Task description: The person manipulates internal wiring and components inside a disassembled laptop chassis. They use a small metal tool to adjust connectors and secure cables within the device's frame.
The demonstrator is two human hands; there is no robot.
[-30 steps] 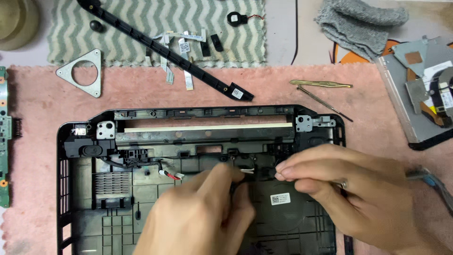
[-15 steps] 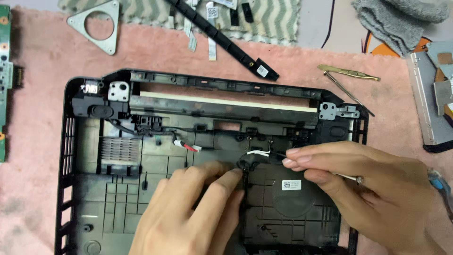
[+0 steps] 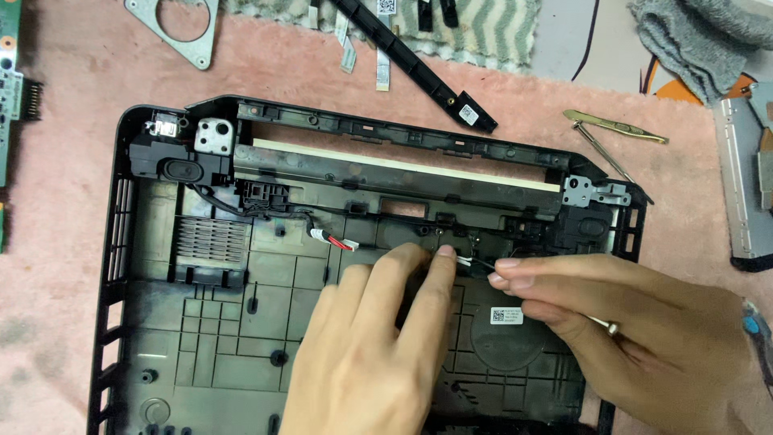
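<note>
Your left hand [image 3: 362, 354] and right hand [image 3: 636, 338] were pinched together on the thin black-and-white cable [image 3: 475, 259], at 3 o'clock from the middle of the black plastic laptop base shell [image 3: 225, 322]. A hard pull could have torn the wire or its small connector.

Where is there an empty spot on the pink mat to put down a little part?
The pink mat is bare left of the black laptop shell, and between the shell's top edge and the metal triangle bracket. It is crowded around the tweezers and by the left hand and right hand.
</note>
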